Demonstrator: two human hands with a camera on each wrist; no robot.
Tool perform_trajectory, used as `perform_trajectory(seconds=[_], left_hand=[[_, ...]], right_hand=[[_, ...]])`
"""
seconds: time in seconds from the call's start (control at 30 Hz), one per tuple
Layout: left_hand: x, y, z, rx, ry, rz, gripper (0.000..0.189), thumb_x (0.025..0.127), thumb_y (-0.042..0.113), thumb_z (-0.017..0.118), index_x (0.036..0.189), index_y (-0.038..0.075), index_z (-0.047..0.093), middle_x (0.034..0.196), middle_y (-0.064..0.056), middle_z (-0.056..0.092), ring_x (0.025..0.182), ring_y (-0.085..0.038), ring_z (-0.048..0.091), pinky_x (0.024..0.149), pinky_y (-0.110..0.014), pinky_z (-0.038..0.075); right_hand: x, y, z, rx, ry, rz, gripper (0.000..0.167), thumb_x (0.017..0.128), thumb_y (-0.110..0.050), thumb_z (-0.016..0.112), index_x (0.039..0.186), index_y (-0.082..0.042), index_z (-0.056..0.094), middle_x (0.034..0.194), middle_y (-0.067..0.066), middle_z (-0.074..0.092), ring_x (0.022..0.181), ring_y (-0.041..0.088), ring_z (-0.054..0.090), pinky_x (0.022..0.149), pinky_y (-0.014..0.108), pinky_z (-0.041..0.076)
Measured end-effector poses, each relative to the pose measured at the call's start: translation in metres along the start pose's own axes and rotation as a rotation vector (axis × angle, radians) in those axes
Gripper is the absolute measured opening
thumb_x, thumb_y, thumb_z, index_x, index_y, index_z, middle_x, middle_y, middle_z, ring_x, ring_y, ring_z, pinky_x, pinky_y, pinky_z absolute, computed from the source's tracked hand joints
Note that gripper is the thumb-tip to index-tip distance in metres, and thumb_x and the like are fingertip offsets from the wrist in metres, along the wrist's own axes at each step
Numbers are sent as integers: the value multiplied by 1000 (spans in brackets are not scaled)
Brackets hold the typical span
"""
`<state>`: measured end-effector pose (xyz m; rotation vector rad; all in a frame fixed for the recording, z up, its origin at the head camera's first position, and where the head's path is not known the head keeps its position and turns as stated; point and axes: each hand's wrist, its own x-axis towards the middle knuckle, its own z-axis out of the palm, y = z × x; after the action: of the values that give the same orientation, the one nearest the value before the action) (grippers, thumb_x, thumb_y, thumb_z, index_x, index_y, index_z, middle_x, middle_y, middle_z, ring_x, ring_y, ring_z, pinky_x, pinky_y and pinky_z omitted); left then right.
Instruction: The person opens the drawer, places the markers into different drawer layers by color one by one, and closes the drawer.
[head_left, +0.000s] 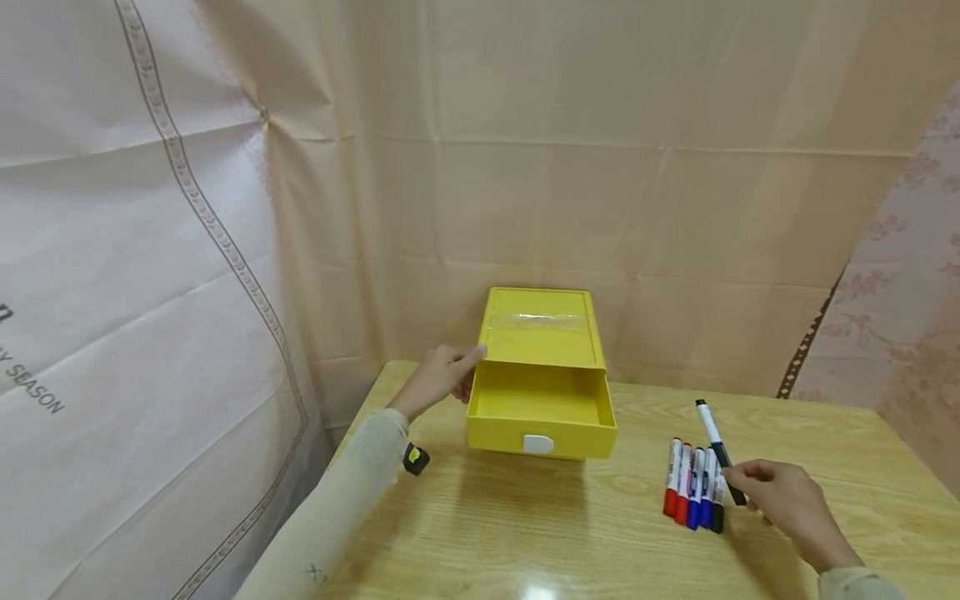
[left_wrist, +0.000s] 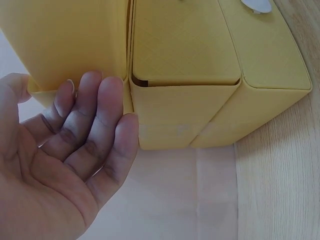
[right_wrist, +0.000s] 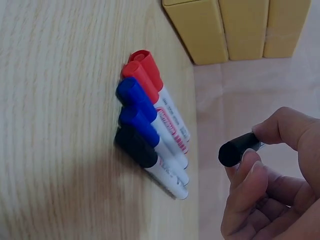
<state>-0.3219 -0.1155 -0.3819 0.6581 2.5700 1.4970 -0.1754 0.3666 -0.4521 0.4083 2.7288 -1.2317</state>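
Note:
A yellow drawer cabinet (head_left: 536,350) stands on the table with its top drawer (head_left: 543,437) pulled out; no contents show inside. My left hand (head_left: 442,375) holds the cabinet's upper left edge, thumb on top and curled fingers (left_wrist: 107,102) against the side. To the right, my right hand (head_left: 783,500) pinches a black marker (head_left: 712,433) near its black cap, between thumb and fingers. The marker is tilted over a row of markers lying side by side: two red markers (head_left: 678,492), two blue markers (head_left: 697,496) and a black-capped marker (head_left: 717,508).
The wooden table (head_left: 525,533) carries everything. Behind it hangs a beige cloth (head_left: 540,183), close to the cabinet's back; a pale patterned sheet (head_left: 135,333) hangs at the left. A white handle (head_left: 538,443) sits on the drawer's front.

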Motion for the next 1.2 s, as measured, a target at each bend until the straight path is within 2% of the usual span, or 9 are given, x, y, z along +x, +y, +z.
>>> perform_trajectory(seconds=[0.23,0.57,0.7,0.97,1.2], left_hand=[[1,-1,0,-10,-4,1,63,104,60,49,85,5,72,73,-12,68,66,-36,70,64,-39,60],[0,2,0,-7,-5,14,70,105,60,47,88,-4,70,72,-13,66,68,-39,69,63,-39,59],[0,1,0,-7,-6,19,68,105,59,47,87,-2,70,72,-13,66,68,-40,69,64,-40,59],[0,0,0,-29,-8,19,61,105,60,48,79,9,69,73,-14,66,74,-49,68,64,-40,60],[-1,0,0,-33,-6,15,62,104,60,48,81,7,70,72,-13,65,75,-50,67,64,-39,60]], right_hand=[[-2,-9,1,-15,16,-50,57,102,-45,63,126,6,66,92,3,69,81,20,60,59,35,54],[-1,-22,1,12,-1,-43,59,101,-47,64,129,6,63,95,4,68,82,21,59,61,37,54],[-3,-28,1,11,-14,-61,60,101,-48,63,129,5,63,97,5,69,84,23,60,62,38,55],[-4,-38,2,-11,-6,-99,62,99,-53,64,128,2,65,97,4,70,83,22,60,61,37,54],[-8,-45,4,-15,-1,-129,58,100,-50,65,127,1,66,94,5,69,80,20,60,60,36,54]])
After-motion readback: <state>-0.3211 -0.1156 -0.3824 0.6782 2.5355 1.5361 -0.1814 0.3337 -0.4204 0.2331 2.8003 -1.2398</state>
